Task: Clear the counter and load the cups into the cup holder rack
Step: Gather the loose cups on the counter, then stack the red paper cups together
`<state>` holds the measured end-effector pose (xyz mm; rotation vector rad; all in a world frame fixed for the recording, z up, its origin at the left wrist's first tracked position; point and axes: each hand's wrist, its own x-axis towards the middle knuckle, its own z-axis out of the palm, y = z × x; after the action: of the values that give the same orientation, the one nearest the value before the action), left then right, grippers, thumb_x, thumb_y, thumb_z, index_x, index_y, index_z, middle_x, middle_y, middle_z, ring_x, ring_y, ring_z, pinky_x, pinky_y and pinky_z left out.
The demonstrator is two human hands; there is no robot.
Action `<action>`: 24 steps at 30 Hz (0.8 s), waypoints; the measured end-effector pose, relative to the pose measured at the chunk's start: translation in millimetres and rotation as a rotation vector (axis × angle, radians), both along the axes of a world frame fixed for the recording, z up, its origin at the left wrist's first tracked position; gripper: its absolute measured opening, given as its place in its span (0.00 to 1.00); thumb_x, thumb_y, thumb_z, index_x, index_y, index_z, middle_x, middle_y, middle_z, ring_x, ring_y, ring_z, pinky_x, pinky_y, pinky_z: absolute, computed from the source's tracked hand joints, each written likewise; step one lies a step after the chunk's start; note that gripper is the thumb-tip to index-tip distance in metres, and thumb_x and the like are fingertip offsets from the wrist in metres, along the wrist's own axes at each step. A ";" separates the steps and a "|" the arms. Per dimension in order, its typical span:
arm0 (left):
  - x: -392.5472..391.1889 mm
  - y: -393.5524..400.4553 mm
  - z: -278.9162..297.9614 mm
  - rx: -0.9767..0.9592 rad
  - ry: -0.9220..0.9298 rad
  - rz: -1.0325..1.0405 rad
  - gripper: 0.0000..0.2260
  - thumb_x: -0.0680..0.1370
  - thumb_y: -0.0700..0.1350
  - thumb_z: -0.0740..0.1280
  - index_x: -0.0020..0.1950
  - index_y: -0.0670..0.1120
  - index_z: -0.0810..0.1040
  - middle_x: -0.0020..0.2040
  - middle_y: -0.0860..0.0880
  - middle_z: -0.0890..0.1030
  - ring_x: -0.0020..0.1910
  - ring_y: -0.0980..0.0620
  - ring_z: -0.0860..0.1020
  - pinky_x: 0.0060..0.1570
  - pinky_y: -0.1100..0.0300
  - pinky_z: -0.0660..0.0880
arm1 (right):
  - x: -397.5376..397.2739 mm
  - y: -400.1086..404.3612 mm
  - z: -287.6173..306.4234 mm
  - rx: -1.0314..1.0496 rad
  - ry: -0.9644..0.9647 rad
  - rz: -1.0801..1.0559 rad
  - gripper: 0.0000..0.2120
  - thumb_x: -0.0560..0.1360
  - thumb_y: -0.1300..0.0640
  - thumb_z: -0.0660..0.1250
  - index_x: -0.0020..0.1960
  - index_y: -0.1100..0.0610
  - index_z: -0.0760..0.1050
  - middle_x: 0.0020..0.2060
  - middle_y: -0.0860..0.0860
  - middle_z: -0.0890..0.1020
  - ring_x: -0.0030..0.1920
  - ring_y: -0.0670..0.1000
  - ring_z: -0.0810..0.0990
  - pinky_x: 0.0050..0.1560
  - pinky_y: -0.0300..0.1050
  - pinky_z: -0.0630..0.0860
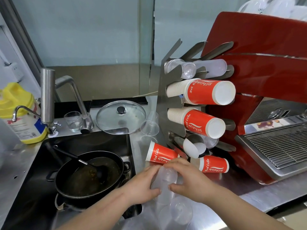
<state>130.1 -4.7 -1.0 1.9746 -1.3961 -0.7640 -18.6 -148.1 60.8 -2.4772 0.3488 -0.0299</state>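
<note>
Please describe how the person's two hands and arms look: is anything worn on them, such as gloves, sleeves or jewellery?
Both are bare. The left hand and right hand wear no gloves, and I see no rings. Both forearms are uncovered up to the frame edge: no sleeves, watch or bracelet visible. Fingernails look short and unpainted.

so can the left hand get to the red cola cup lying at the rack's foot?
Probably yes, once freed: the left hand shares a clear plastic cup with the right hand; the red cola cup lies just beyond, nothing between.
</note>
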 end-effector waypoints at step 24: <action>96.5 -61.2 86.4 0.306 -0.605 -0.247 0.28 0.73 0.52 0.68 0.73 0.55 0.65 0.65 0.47 0.74 0.63 0.46 0.74 0.61 0.51 0.72 | 85.1 -26.2 26.9 -0.419 0.237 -0.016 0.26 0.74 0.52 0.65 0.70 0.55 0.65 0.65 0.56 0.71 0.65 0.58 0.72 0.67 0.51 0.69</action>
<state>226.5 -66.0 85.3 2.4282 -1.9973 -0.5218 66.5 -174.3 87.8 -2.9008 0.5056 0.2061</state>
